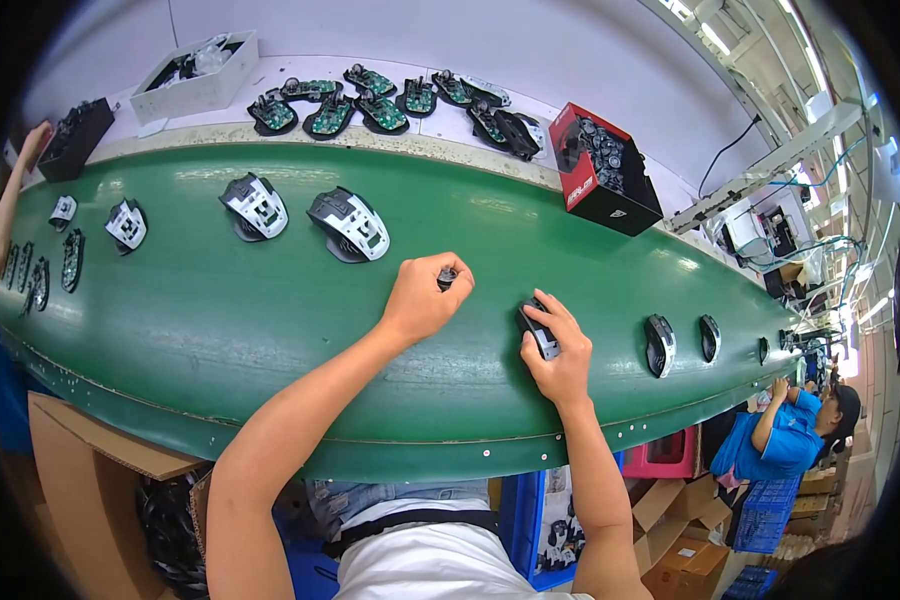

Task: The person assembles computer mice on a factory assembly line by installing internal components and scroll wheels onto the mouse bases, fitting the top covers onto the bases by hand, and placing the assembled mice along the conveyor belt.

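Green conveyor belt carried open mouse shells; a red-and-black box beyond it held round black parts. On the belt, the right hand gripped a mouse base (mostly hidden). Just left, apart, the left hand pinched a small dark part, perhaps a wheel.

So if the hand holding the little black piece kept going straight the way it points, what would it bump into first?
The left hand, pinching a small black part, points up across the green belt. Bare belt comes first, then probably the belt's far edge near the red-and-black box. Depth is hard to judge.
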Available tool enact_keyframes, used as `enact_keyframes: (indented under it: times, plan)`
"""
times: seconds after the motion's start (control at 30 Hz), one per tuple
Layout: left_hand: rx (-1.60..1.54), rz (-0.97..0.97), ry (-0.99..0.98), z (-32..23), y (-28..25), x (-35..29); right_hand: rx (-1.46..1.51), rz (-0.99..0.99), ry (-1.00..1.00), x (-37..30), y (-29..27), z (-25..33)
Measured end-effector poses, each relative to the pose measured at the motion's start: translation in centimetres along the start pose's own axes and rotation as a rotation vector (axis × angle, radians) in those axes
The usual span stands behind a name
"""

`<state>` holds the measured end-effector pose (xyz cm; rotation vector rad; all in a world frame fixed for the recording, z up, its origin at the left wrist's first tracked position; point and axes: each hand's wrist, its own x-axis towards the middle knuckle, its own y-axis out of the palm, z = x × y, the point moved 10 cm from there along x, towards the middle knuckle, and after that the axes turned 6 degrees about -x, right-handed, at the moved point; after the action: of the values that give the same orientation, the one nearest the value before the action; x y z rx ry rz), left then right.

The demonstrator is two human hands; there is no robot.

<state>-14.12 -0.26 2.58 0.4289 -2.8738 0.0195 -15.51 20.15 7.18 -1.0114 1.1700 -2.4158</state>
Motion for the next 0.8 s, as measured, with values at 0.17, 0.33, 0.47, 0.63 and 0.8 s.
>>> enact_keyframes:
  times: [0.17,0.33,0.47,0.63,0.8]
  plan:
    - [0.000,0.005,-0.071,0.7,0.5,0.2,-0.012,-0.004,-0.005,-0.2,-0.3,-0.6]
    - [-0.021,-0.033,-0.011,0.4,-0.5,0.1,-0.020,0.009,-0.022,0.3,-0.1,0.3]
    - [-0.021,-0.043,0.024,0.0,0.2,0.6,-0.218,-0.004,-0.009,0.0,-1.4,-0.2]
    - [-0.059,-0.104,-0.094,0.0,-4.8,0.0,-0.184,0.029,-0.095,1.6,-0.7,4.5]
    - [0.450,-0.613,0.301,-6.6,-18.6,-1.7,0.090,0.224,-0.280,4.2,5.6,11.6]
